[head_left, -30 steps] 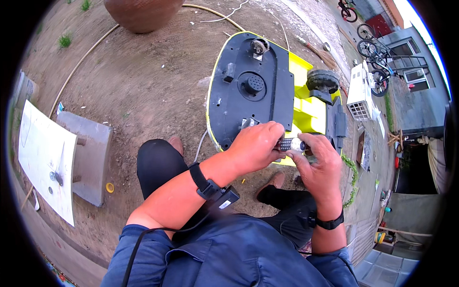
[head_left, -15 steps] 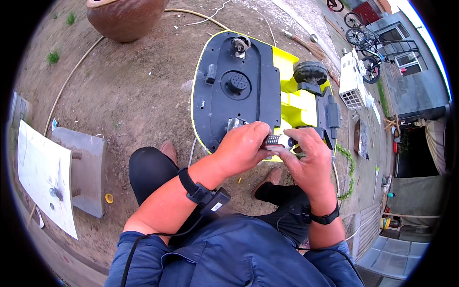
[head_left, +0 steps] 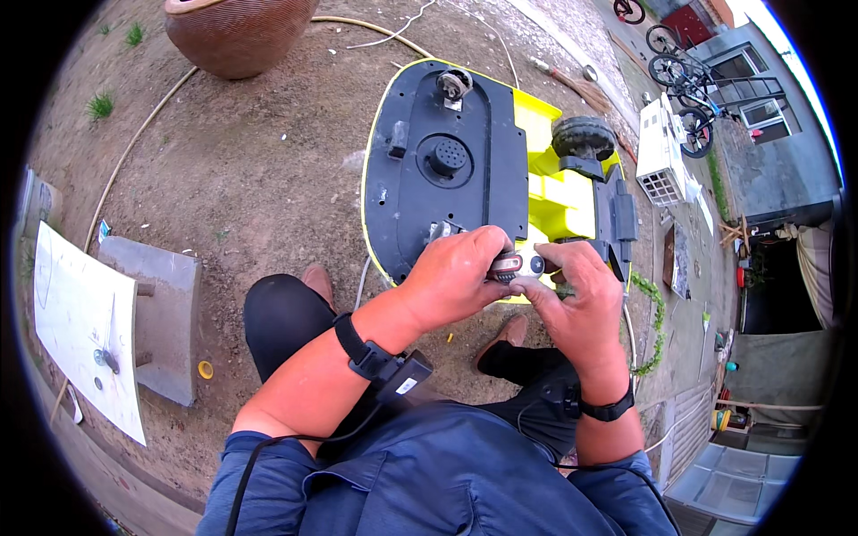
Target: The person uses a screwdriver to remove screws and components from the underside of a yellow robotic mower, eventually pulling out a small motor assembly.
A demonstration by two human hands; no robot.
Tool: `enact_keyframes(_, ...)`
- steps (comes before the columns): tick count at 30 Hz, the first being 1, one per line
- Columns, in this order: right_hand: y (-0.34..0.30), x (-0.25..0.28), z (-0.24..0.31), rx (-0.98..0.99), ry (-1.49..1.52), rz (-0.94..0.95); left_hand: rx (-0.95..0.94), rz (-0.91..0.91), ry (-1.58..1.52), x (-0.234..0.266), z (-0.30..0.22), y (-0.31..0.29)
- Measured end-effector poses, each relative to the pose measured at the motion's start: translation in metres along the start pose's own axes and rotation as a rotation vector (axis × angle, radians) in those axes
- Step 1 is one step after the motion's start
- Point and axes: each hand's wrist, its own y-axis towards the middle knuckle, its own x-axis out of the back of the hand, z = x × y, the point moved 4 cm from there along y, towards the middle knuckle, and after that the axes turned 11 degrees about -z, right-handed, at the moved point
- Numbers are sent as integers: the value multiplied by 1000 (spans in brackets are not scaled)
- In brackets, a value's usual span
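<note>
Both my hands meet over the near edge of an upturned ride-on toy car point(head_left: 429, 201) with a black underside and bright yellow body. My left hand point(head_left: 460, 272) is closed around a small dark, silver and red device point(head_left: 507, 265); its exact kind is unclear. At the device's white end, which bears a dark round spot, the thumb and fingers of my right hand point(head_left: 579, 290) pinch it. Fingers cover much of it. The car's large black wheel point(head_left: 583, 137) and a small caster point(head_left: 454, 85) point upward beyond my hands.
A white panel point(head_left: 85, 330) leans by a grey slab point(head_left: 170, 313) at left, beside a yellow ring point(head_left: 206, 369). A brown clay pot point(head_left: 237, 40) and a hose point(head_left: 134, 147) lie farther off. Right stand a white box-shaped thing point(head_left: 660, 156) and bicycles point(head_left: 684, 85).
The small device has turned between my fingers: the face with rows of pale dots has rolled away, and a silver-and-red side now shows. Both hands stay in nearly the same place.
</note>
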Motion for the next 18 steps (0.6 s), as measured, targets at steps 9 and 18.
enact_keyframes(9, 6, 2, 10, 120, 67, 64, -123, -23, 2, -2, 0, -5)
enact_keyframes(18, 3, -1, 8, 140, 114, 78, -114, -16, -64, 2, -7, -2)
